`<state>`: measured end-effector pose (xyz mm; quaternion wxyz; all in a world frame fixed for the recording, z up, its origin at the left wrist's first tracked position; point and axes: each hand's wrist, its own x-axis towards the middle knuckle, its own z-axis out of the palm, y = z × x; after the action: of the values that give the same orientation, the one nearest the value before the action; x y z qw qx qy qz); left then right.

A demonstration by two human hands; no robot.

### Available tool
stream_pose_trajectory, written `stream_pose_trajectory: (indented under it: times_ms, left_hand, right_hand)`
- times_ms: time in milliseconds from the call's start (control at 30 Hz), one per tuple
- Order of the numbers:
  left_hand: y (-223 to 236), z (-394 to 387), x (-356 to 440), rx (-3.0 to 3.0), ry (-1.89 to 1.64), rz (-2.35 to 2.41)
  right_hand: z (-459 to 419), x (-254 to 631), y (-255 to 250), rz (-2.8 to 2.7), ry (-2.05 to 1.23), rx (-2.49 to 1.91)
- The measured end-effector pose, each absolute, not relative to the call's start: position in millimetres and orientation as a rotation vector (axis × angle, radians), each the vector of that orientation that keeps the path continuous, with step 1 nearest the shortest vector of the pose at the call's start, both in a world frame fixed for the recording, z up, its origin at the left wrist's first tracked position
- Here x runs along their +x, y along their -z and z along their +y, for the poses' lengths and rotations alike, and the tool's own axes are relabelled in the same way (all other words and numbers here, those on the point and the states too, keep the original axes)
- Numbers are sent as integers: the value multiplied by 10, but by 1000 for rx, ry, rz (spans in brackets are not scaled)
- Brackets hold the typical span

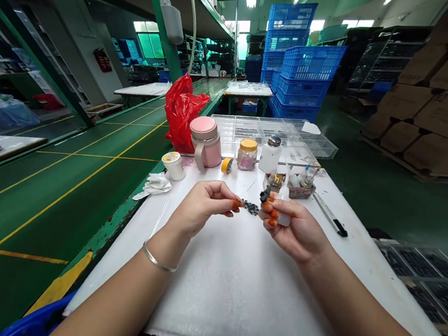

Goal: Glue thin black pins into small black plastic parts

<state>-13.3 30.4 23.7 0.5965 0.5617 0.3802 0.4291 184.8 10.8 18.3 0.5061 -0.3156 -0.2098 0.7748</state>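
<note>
My right hand [288, 221] is closed around a small translucent squeeze bottle [284, 199] with a thin upright nozzle. Between that hand's thumb and fingers sits a small black part [265, 195] as well. To its left, my left hand [216, 202] is pinched, fingertips together; whatever lies between them is too small to make out. A little pile of small dark pieces [250, 208] rests on the white table [234, 288], just beyond and between my fingertips. The two hands are apart from each other.
Behind my hands stand a pink mug [209, 147], a yellow tape roll [226, 165], a jar [247, 154], a white bottle [270, 154] and a small box of bottles [302, 190]. A utility knife [330, 214] lies right; white gloves [155, 184] lie left, beside the green conveyor [86, 174].
</note>
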Motion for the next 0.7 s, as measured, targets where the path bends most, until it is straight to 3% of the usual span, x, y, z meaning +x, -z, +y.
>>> stream_pose_trajectory:
  times_ms: [700]
  left_hand:
    - [41, 219, -133, 765, -951, 497]
  right_hand:
    - [-78, 1660, -173, -906, -1704, -867]
